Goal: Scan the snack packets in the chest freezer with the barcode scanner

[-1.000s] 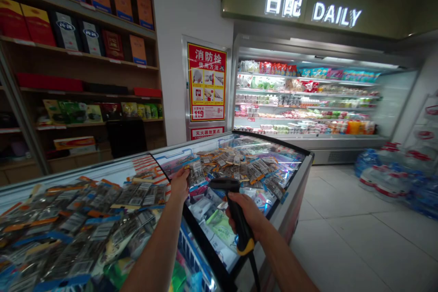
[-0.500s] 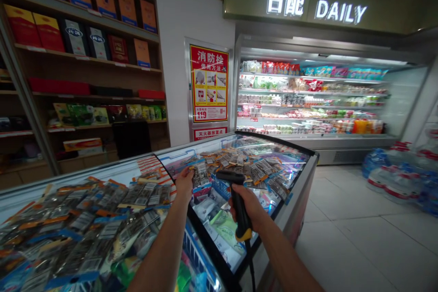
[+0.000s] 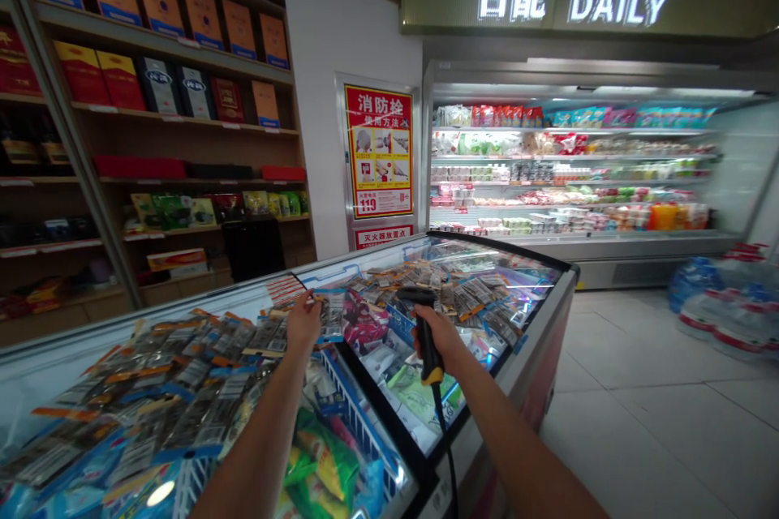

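My right hand (image 3: 442, 335) is closed round the grip of a black barcode scanner (image 3: 422, 323) with a yellow base, held over the right glass lid of a chest freezer (image 3: 551, 316). My left hand (image 3: 303, 319) reaches to the middle of the freezer top and pinches a small packet with a barcode label (image 3: 330, 316) at the edge of the left lid. Many similar small packets (image 3: 176, 385) lie spread over both lids. Under the glass, a blue wire basket (image 3: 365, 430) and bagged frozen goods show.
Wooden shelves (image 3: 152, 117) with boxed goods stand behind the freezer at left. A red fire-hydrant notice (image 3: 378, 150) hangs on the white wall. An open chilled cabinet (image 3: 565, 178) runs along the back right. Packs of bottled water (image 3: 724, 304) sit on the tiled floor.
The view has shifted right and the left lid now uncovers more of the basket and green bags. My left hand moved left with the packet; the scanner rose slightly.
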Available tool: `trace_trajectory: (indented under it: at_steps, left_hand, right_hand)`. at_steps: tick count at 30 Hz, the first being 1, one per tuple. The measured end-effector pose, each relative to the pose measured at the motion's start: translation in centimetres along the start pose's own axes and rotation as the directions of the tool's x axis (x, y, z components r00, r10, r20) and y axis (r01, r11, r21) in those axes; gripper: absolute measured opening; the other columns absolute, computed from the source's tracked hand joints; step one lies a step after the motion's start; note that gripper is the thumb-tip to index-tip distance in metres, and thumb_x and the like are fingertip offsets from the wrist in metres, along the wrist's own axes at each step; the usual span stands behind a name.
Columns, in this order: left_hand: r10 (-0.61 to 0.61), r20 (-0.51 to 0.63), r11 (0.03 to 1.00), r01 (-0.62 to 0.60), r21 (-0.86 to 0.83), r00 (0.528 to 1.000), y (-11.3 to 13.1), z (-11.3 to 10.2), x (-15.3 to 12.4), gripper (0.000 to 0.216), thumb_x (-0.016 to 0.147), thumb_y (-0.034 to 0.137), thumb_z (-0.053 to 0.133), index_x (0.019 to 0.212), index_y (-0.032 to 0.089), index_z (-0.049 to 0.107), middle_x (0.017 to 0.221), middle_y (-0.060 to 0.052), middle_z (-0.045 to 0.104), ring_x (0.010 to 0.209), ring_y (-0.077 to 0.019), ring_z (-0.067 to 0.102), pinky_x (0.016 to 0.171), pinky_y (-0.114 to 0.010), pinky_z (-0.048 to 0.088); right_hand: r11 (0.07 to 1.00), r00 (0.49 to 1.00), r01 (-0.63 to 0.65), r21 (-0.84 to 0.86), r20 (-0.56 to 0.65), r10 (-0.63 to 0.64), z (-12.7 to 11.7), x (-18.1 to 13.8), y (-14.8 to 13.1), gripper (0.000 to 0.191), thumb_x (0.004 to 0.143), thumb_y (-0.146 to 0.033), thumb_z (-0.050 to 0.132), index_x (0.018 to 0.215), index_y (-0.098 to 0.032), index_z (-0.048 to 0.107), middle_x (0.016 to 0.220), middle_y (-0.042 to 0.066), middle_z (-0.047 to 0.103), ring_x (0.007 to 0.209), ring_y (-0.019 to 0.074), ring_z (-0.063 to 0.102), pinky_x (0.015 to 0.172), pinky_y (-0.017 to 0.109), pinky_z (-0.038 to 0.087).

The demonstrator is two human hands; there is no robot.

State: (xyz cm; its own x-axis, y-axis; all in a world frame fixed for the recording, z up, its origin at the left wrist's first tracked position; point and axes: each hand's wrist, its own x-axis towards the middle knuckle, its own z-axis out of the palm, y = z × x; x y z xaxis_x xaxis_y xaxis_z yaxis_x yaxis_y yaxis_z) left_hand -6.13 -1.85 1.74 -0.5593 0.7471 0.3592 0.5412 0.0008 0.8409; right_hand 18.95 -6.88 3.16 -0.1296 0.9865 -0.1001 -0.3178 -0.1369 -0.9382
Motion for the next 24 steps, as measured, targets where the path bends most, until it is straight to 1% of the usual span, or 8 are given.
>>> trace_trajectory:
  at_steps: [4,8,11,13,15,17,20,24]
  left_hand:
    - [0.046,0.022,0.982,-0.049,0.18,0.999,-0.6,-2.4,0.3,0.041,0.078,0.019,0.044,0.118,0.015,0.053,0.091,-0.009,0.068,0.089,-0.0215,0.061,0.081,-0.032,0.043]
    - [0.074,-0.013,0.971,-0.069,0.23,0.997,-1.7,-3.6,0.2,0.041,0.077,0.017,0.045,0.117,0.017,0.054,0.094,-0.01,0.066,0.093,-0.0235,0.059,0.086,-0.036,0.042]
    - [0.181,-0.108,0.951,-0.146,0.271,0.978,-2.3,-3.8,0.1,0.042,0.074,0.013,0.045,0.115,0.015,0.055,0.104,-0.013,0.061,0.103,-0.0259,0.054,0.091,-0.038,0.039]
    - [0.28,-0.128,0.908,-0.22,0.356,0.951,-2.1,-3.5,-0.3,0.042,0.074,0.011,0.045,0.115,0.012,0.055,0.116,-0.017,0.054,0.113,-0.0275,0.047,0.095,-0.039,0.036]
    - [0.348,-0.07,0.851,-0.283,0.443,0.935,-1.6,-2.7,-1.1,0.042,0.075,0.013,0.045,0.115,0.012,0.054,0.126,-0.018,0.047,0.118,-0.0281,0.042,0.096,-0.041,0.034]
    - [0.376,0.067,0.786,-0.356,0.505,0.924,-1.0,-1.6,-2.2,0.039,0.077,0.017,0.045,0.115,0.016,0.054,0.13,-0.015,0.044,0.119,-0.028,0.04,0.097,-0.044,0.032]
    - [0.382,0.262,0.685,-0.462,0.563,0.886,-0.9,0.1,-3.6,0.036,0.077,0.021,0.048,0.112,0.02,0.056,0.13,-0.014,0.045,0.123,-0.029,0.036,0.099,-0.05,0.025]
    - [0.346,0.353,0.626,-0.494,0.603,0.869,-2.7,0.4,-3.3,0.026,0.078,0.024,0.049,0.101,0.024,0.062,0.124,-0.011,0.052,0.121,-0.0307,0.038,0.098,-0.055,0.021]
  right_hand:
    - [1.0,0.999,-0.01,0.0,-0.037,0.01,-0.2,-0.1,-0.2,0.022,0.071,-0.038,0.053,0.073,-0.017,0.05,0.041,-0.004,0.052,0.031,0.0105,0.046,0.029,0.021,0.036]
    - [1.0,0.999,-0.001,0.005,-0.032,0.001,-0.5,-0.4,-0.4,0.021,0.072,-0.038,0.053,0.072,-0.017,0.05,0.041,-0.004,0.052,0.031,0.0109,0.047,0.029,0.021,0.036]
    - [1.0,0.999,0.0,-0.001,-0.038,0.0,-0.9,-0.6,-0.5,0.022,0.072,-0.039,0.054,0.073,-0.017,0.05,0.042,-0.004,0.052,0.031,0.0107,0.047,0.029,0.021,0.036]
    - [1.0,0.999,-0.004,0.0,-0.05,0.004,-1.2,-0.6,-0.6,0.022,0.073,-0.039,0.054,0.074,-0.017,0.051,0.042,-0.004,0.052,0.031,0.0104,0.047,0.029,0.021,0.036]
    - [1.0,0.997,-0.007,0.01,-0.073,0.008,-1.6,-0.6,-0.8,0.022,0.073,-0.04,0.054,0.074,-0.018,0.051,0.042,-0.004,0.052,0.031,0.0102,0.046,0.029,0.021,0.036]
    - [1.0,0.996,-0.004,0.021,-0.091,0.006,-2.1,-0.4,-1.0,0.023,0.074,-0.039,0.054,0.074,-0.017,0.051,0.043,-0.003,0.052,0.031,0.01,0.046,0.029,0.021,0.037]
    - [0.999,0.994,0.005,0.04,-0.113,-0.001,-3.2,-0.3,-1.4,0.022,0.074,-0.039,0.054,0.075,-0.017,0.052,0.043,-0.003,0.052,0.031,0.0102,0.047,0.03,0.021,0.037]
    - [0.998,0.988,0.024,0.053,-0.153,-0.016,-4.7,-0.3,-1.8,0.022,0.075,-0.039,0.053,0.077,-0.017,0.052,0.044,-0.003,0.052,0.033,0.0105,0.048,0.03,0.021,0.037]
